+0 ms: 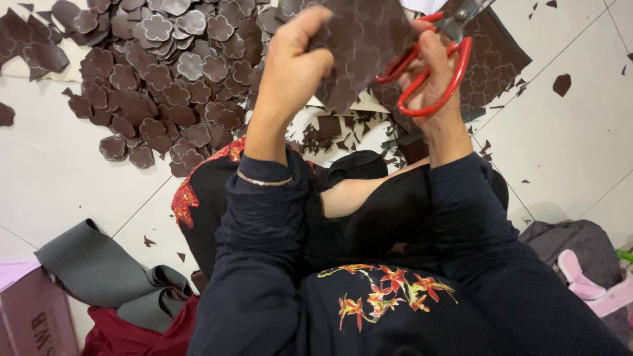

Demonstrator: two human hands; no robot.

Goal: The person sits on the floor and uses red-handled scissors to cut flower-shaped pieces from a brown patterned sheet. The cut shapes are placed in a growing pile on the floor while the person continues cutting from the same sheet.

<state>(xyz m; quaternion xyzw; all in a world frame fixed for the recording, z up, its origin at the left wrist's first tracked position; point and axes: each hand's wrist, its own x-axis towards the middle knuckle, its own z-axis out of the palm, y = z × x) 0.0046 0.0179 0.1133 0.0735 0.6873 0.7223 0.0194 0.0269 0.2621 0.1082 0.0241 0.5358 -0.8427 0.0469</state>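
Dark brown sheet material [359, 46], marked with flower outlines, is held up over the person's lap, above the white tiled floor [66, 178]. The left hand [297, 62] pinches the sheet at its left edge, thumb and fingers pressed together on it. The right hand [432, 72] grips a pair of red-handled scissors [435, 72], fingers threaded through the loops, touching the sheet's right edge; the metal blades point up and to the right of the sheet, and how far they are parted cannot be told.

Left of the sheet, a large pile of cut brown flower shapes [165, 72] lies on the floor, many overlapping one another. Behind the sheet and to its right lies another brown sheet [494, 59] with flower outlines. Below the sheet, small brown offcuts [336, 128] are scattered on the tiles, and a few more scraps [562, 84] lie well to the right of it.

A thin bracelet [264, 181] circles the left wrist, just under the sheet. Far below and to the left of the sheet, a folded grey strip [99, 267] rests on the floor beside red cloth [132, 336] and a cardboard box [33, 316]. Far below and to the right sit a grey cloth [573, 240] and a pink slipper [580, 277].
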